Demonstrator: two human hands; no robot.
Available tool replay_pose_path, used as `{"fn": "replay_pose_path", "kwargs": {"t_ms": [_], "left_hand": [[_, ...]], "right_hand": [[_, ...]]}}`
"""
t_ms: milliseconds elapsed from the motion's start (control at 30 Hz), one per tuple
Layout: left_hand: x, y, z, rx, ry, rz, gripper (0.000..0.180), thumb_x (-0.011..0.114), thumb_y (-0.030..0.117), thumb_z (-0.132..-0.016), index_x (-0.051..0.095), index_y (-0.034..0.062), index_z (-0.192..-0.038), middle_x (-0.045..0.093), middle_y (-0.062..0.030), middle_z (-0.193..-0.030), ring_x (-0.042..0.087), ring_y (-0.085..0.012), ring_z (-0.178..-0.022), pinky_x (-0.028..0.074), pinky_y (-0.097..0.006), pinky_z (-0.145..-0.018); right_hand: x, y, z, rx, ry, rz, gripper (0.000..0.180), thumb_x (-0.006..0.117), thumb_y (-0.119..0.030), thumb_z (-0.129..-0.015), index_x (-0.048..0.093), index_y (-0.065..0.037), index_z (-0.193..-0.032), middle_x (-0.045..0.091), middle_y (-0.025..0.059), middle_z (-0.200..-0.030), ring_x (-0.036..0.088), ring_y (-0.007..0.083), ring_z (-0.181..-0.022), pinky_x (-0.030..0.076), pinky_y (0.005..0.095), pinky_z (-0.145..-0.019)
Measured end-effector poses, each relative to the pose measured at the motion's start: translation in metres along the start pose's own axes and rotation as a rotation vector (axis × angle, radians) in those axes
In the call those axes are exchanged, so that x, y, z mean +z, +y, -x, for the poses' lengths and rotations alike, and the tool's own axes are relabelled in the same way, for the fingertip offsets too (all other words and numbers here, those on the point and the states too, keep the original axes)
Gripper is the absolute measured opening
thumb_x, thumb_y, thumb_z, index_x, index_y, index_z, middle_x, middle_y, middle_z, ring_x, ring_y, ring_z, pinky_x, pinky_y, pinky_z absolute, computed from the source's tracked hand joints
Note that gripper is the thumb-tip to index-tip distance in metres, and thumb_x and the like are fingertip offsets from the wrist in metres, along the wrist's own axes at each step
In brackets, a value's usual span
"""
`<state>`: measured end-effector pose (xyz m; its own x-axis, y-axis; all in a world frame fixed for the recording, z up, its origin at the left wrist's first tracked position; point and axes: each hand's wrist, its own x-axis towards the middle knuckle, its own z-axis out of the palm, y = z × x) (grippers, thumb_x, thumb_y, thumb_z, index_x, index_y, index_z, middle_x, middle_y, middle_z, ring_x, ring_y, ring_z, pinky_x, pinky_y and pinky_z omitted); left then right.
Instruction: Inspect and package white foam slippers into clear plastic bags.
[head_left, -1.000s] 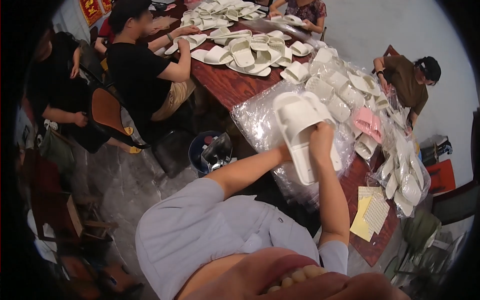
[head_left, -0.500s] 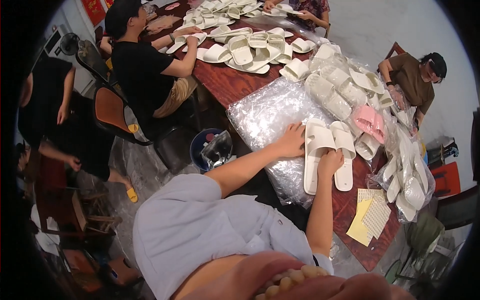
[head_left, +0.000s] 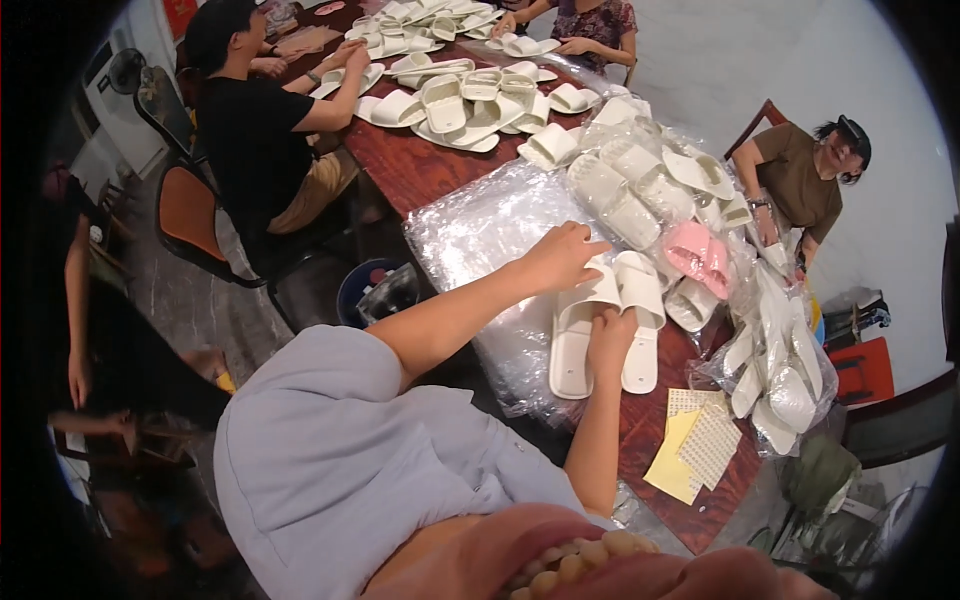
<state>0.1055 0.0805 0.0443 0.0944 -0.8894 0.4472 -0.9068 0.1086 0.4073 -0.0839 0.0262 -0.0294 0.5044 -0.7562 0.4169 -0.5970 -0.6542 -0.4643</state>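
Right at the near side of the bench (head_left: 440,172), a white pair sits side by side, toes pointing away: left slipper (head_left: 572,365) beside the clear plastic (head_left: 470,225), right slipper (head_left: 641,374) next to it. And here's the right hand (head_left: 610,340), in low at the strap openings, where it seems well placed to steady both inner edges at once; whether its grip is actually closed on either one, I can't tell from up here.

Over to the left hand (head_left: 562,258): grip loose, fingers apart, nothing held, poised just by the toe of the left slipper. From there, I'd judge, it can reach slipper or plastic equally well.

That plastic lies flat at the pair's left, probably to be within easy reach. On the other side, pink slippers (head_left: 697,258) rest among the wrapped pile (head_left: 612,190), a colour easily picked out from the white. Nearer the bench's corner, a yellow sheet (head_left: 668,462) and a patterned sheet (head_left: 712,445) overlap, handy for the right arm. Up top, the loose pile (head_left: 470,105) sits by a co-worker in black (head_left: 245,125).
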Motion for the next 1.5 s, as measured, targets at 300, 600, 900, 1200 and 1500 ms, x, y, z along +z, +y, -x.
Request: {"fn": "replay_pose_path", "kwargs": {"t_ms": [300,600,900,1200,1500], "left_hand": [[0.078,-0.011,0.005,0.032,-0.185,-0.082,0.047,0.062,0.037,-0.091,0.058,0.0176,-0.133,0.057,-0.0151,-0.118,0.05,-0.033,-0.118,0.045,-0.049,-0.089],[0.094,-0.036,0.019,-0.148,0.18,0.56,0.027,0.056,0.011,-0.087,0.07,0.0019,-0.109,0.067,-0.0184,-0.109,0.06,-0.0344,-0.102,0.047,-0.041,-0.091],[0.095,-0.034,0.022,-0.188,0.228,0.622,0.024,0.06,0.015,-0.089,0.071,0.0019,-0.106,0.069,-0.0181,-0.102,0.062,-0.034,-0.096,0.049,-0.039,-0.086],[0.101,-0.039,0.016,-0.15,0.26,0.542,0.027,0.054,0.016,-0.094,0.067,-0.0015,-0.11,0.067,-0.0222,-0.106,0.061,-0.0376,-0.101,0.047,-0.04,-0.089],[0.108,-0.042,0.016,-0.157,0.269,0.558,0.029,0.055,0.017,-0.092,0.068,-0.002,-0.109,0.068,-0.0231,-0.106,0.063,-0.0368,-0.102,0.048,-0.04,-0.089]], "right_hand": [[-0.004,0.0,0.069,-0.051,0.083,-0.116,0.028,0.061,-0.001,-0.083,0.068,-0.002,-0.111,0.051,0.0299,-0.13,0.049,0.0444,-0.119,0.04,0.0488,-0.102],[-0.005,-0.008,0.072,-0.103,0.094,-0.078,0.035,0.061,0.001,-0.081,0.067,-0.007,-0.115,0.052,0.0233,-0.128,0.051,0.0408,-0.116,0.041,0.0477,-0.1],[-0.014,-0.005,0.077,-0.061,0.118,-0.183,0.03,0.064,0.002,-0.082,0.069,-0.006,-0.11,0.055,0.0224,-0.129,0.054,0.0384,-0.116,0.045,0.0436,-0.098],[-0.074,0.002,0.08,0.159,0.253,-0.33,0.018,0.066,0.001,-0.087,0.07,-0.001,-0.104,0.069,0.0066,-0.1,0.063,0.0148,-0.096,0.049,0.0261,-0.084],[-0.061,-0.026,0.096,0.192,-0.041,-0.391,0.012,0.071,-0.007,-0.082,0.072,-0.005,-0.093,0.07,0.0081,-0.093,0.065,0.024,-0.087,0.05,0.0317,-0.079]]}}
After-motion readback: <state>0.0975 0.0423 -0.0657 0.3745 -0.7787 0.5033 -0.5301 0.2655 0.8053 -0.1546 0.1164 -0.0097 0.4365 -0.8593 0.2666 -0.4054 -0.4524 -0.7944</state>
